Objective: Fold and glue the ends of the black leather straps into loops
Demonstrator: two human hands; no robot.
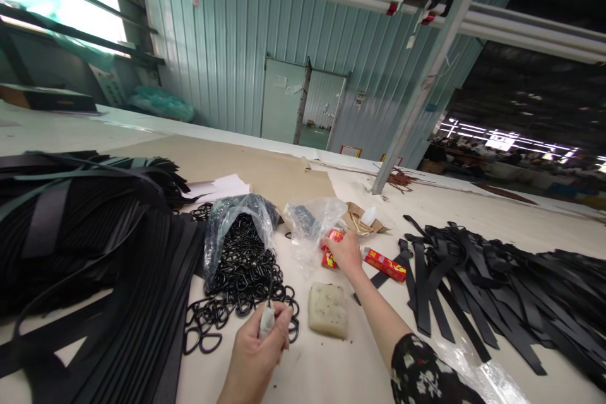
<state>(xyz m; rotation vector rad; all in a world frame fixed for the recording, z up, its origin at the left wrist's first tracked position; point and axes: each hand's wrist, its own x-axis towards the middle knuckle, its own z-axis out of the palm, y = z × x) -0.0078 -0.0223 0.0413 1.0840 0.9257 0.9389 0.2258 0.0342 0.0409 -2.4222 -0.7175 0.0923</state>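
Observation:
My left hand (260,344), at the bottom centre, is closed round the whitish handle (267,320) of a slim tool with a thin dark shaft pointing up. Its exact kind does not show. Just behind it, black metal D-rings (246,259) spill from a clear plastic bag (213,221). With my right hand (348,254) I grip a small red box (330,257) with yellow print; my fingers hide part of it. Another long red box (384,264) lies right of that hand. Between my forearms sits a pale yellowish block (327,310) with dark specks.
Stacks of black straps (142,290) cover the left side. More short black straps (483,284) lie heaped at right. Behind my right hand are a crumpled clear bag (315,214) and an open brown carton (362,219). A metal post (426,82) rises from the table's far side.

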